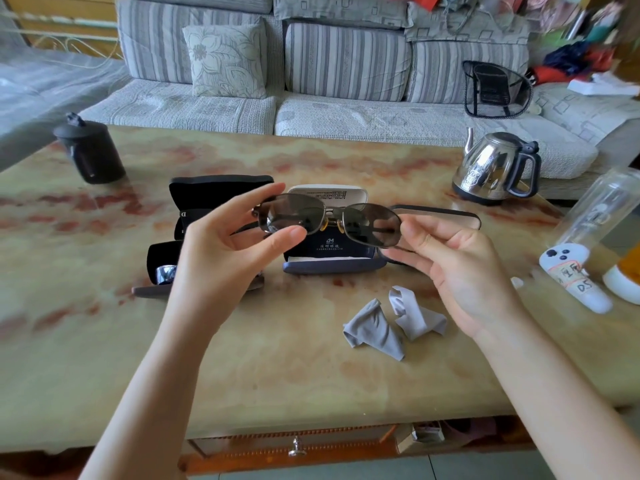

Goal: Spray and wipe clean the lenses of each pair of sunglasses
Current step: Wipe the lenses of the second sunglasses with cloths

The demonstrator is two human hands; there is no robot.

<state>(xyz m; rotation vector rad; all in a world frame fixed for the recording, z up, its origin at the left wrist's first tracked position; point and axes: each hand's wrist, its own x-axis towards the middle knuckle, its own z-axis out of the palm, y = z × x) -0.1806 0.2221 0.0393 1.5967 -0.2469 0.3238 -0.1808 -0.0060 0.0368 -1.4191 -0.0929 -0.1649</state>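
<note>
Person holds the sunglasses [329, 220] up over the table [277, 358], mid-frame. Left hand [221, 244] pinches the left lens rim between thumb and fingers. Right hand [457, 265] pinches the right end, its other fingers loosely curled. Open blue case [332, 263] sits on the table just behind the glasses. Crumpled grey cloth [377, 323] lies at 5 o'clock from them. Open black case [214, 192] is at 10 o'clock; a second case [156, 268] at 8 o'clock is partly behind the left wrist. Kettle [495, 168] is at 2 o'clock. Dark canister [90, 150] is far out at 10. White labelled bottle [571, 278] at 4 o'clock, maybe the spray, is blurred.
</note>
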